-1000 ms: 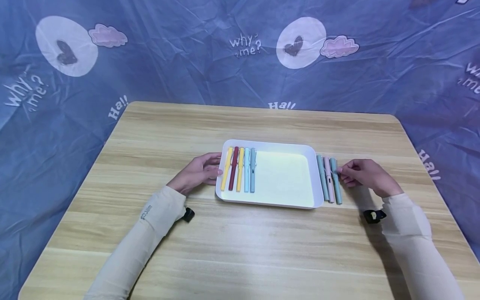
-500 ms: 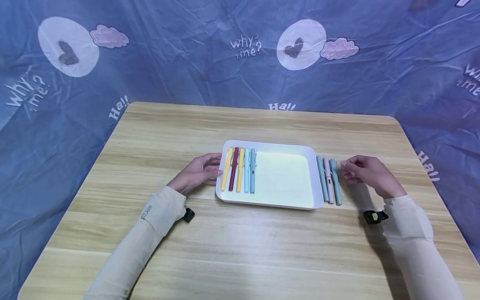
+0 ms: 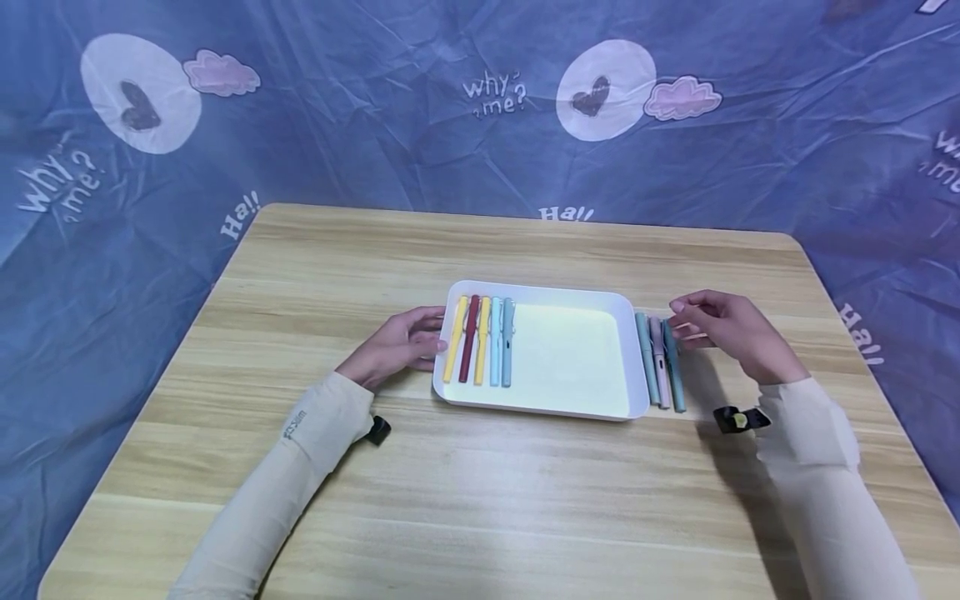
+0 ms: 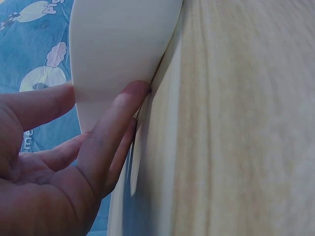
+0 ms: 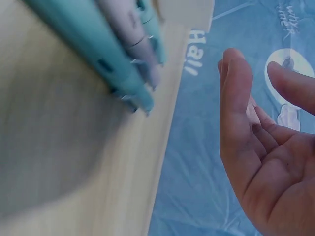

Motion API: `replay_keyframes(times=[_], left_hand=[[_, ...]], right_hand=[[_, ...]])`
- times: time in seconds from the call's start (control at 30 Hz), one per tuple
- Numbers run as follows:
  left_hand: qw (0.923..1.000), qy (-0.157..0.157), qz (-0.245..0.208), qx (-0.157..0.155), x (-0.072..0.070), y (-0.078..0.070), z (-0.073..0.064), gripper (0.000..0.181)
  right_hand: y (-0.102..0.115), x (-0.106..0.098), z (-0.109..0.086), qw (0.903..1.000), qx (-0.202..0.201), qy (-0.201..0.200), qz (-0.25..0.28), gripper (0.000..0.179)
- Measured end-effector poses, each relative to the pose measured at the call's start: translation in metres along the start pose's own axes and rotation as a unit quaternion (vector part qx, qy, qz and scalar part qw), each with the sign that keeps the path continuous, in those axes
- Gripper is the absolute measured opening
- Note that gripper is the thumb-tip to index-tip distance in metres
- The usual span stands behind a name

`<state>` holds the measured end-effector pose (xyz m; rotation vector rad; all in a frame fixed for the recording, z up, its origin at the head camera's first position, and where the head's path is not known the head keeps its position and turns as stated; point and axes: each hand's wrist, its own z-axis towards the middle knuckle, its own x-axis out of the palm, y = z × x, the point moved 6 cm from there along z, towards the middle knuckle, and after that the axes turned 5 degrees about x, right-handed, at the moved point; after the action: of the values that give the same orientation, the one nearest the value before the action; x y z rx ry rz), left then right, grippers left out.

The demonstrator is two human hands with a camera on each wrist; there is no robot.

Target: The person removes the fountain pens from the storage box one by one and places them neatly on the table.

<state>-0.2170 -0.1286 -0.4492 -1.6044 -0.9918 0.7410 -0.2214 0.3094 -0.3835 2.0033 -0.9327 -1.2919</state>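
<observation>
My left hand (image 3: 397, 342) rests its fingers against the left end wall of a white tray (image 3: 562, 410); in the left wrist view, its fingertips (image 4: 135, 91) touch the outside of that wall. Inside the tray lie several capped pens side by side: a yellow pen (image 3: 454, 342), a dark red pen (image 3: 468, 342), another yellow, a light blue and a grey-blue pen (image 3: 507, 346). My right hand (image 3: 723, 325) hovers just right of the teal pen (image 3: 675, 371), thumb and fingers apart, holding nothing. Beside it lie a pale pink pen (image 3: 660, 367) and another teal pen (image 3: 647, 358).
The wooden table (image 3: 480, 500) carries the tray near its middle. Behind its far edge hangs a blue printed cloth (image 3: 405, 150). A small black device (image 3: 738, 419) sits at the right wrist, and another (image 3: 378, 430) at the left.
My right hand has lifted off the pens' right side and shifted slightly up and left, with its fingers spreading. The left hand and tray stay put.
</observation>
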Motion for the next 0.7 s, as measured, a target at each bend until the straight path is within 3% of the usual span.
replay_keyframes(times=[0.7], left_hand=[[1.0, 0.006, -0.003, 0.003, 0.0, 0.0, 0.0, 0.07]], right_hand=[[0.053, 0.04, 0.018, 0.998, -0.033, 0.053, 0.011, 0.048]])
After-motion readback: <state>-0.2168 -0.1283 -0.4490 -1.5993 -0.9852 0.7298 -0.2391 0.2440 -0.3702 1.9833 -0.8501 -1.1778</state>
